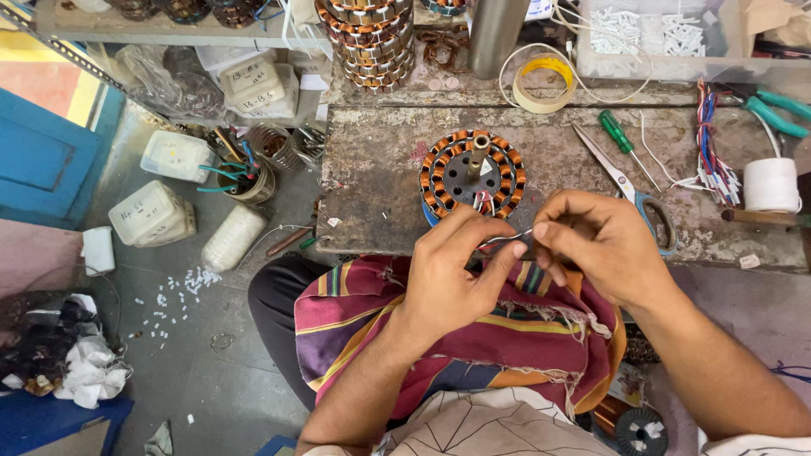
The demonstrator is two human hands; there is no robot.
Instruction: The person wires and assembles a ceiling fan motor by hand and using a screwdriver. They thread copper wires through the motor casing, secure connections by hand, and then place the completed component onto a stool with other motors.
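A round motor stator (471, 173) with copper windings and a short metal shaft stands on a worn stone slab (380, 169). Thin wire leads (505, 241) come off its near side. My left hand (452, 274) and my right hand (604, 245) meet just in front of the stator, both pinching these leads between thumb and fingers. A striped maroon cloth (473, 338) lies over my lap below the hands.
Scissors (629, 190), a green screwdriver (621, 139), a bundle of coloured wires (710, 152), a white thread spool (771, 184) and a tape roll (545, 83) lie on the slab. More stacked stators (367, 42) stand behind. White plastic boxes (156, 211) sit on the floor at left.
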